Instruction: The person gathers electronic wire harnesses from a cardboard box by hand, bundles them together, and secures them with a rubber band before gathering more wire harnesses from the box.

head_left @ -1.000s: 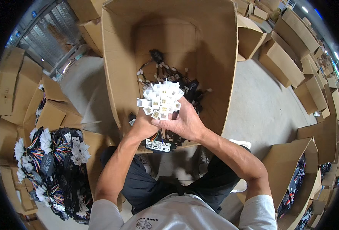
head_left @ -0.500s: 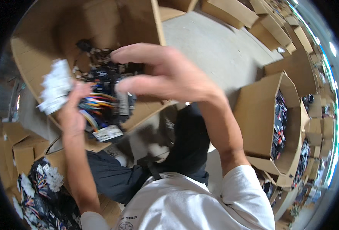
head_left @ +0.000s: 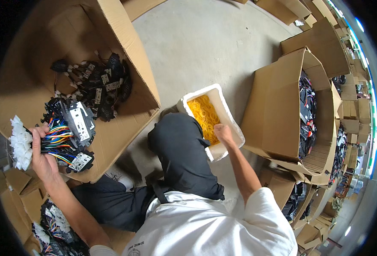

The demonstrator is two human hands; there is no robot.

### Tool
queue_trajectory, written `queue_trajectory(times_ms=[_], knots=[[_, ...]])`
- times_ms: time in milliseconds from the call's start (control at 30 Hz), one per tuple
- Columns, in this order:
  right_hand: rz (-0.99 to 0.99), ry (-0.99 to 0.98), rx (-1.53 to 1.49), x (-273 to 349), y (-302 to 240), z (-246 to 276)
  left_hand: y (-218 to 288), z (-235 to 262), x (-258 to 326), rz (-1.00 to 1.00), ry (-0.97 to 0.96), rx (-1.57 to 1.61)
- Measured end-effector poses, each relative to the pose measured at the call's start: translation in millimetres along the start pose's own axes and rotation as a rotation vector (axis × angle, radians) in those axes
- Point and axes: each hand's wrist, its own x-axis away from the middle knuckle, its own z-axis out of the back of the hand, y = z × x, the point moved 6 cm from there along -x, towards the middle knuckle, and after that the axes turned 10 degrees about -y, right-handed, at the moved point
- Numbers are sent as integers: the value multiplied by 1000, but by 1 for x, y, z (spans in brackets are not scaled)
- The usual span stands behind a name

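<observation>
My left hand [head_left: 42, 158] is wrapped round a bundle of multicoloured wires [head_left: 59, 138] near the left edge. White plug connectors [head_left: 21, 143] stick out of the bundle on its left side, and black modules with white-faced circuit boards [head_left: 79, 123] hang from its right side. My right hand [head_left: 224, 133] is at the right side of a white foam box [head_left: 235, 123], its fingers closed at the yellow rubber bands [head_left: 202, 112] inside. Whether a band is between those fingers is hidden.
A large open carton [head_left: 133, 55] at upper left holds a pile of black modules [head_left: 107, 81] with wires. Another carton [head_left: 267, 102] on the right contains more. Wired bundles [head_left: 56, 222] lie at lower left. My knee [head_left: 175, 136] is beside the foam box on the concrete floor [head_left: 188, 42].
My right hand has left the wire bundle and moved right and down to the rubber bands, its fingers now closed. My left hand has shifted left, still gripping the bundle. The foam box has come into view.
</observation>
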Motion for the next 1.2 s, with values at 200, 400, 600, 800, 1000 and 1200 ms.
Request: queue_trajectory(times_ms=[200, 400, 600, 800, 1000, 1200], knots=[[49, 291, 247, -23, 1, -44, -6, 5, 2, 48, -6, 38], [31, 222, 305, -34, 12, -30, -15, 1, 7, 39, 39, -50], [60, 177, -78, -13, 28, -9, -13, -9, 8, 58, -27, 27], [-142, -2, -591, 19, 18, 1, -5, -24, 7, 31, 6, 5], [-241, -177, -778, 32, 2, 46, 2, -30, 7, -31, 84, -51], [181, -202, -800, 44, -136, 121, 8, -54, 9, -71, 39, -102]])
